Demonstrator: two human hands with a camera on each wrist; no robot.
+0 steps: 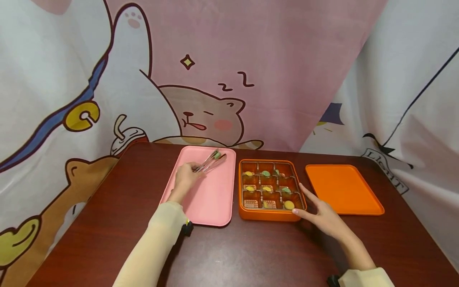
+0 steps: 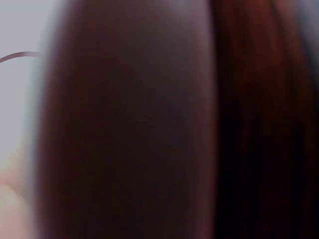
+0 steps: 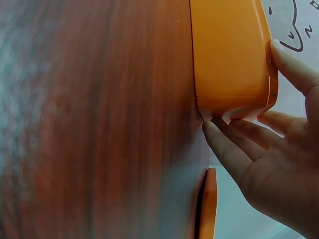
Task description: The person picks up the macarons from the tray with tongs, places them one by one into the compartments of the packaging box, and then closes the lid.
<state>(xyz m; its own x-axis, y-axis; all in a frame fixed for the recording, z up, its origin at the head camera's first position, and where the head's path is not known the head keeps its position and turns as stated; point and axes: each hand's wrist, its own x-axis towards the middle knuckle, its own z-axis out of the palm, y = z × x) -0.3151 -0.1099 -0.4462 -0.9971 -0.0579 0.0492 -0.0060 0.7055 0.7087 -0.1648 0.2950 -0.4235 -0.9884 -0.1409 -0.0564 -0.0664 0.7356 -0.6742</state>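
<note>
In the head view my left hand (image 1: 185,177) holds a pair of metal tongs (image 1: 209,162) over the pink tray (image 1: 211,203). A small green piece (image 1: 217,155) shows at the tongs' tips. To the right stands an orange box (image 1: 267,215) with a divided insert, where small yellow and green pieces lie in several compartments. A round yellow piece (image 1: 289,205) sits in its front right compartment. My right hand (image 1: 324,217) rests at that corner, thumb on the rim and extended fingers against the right side. The right wrist view shows these fingers (image 3: 232,149) along the box's side.
An orange lid-like tray (image 1: 346,191) lies to the right of the box on the dark wooden table (image 1: 229,255). Behind the table hangs a cartoon-printed curtain (image 1: 287,71). A dark blurred shape fills most of the left wrist view.
</note>
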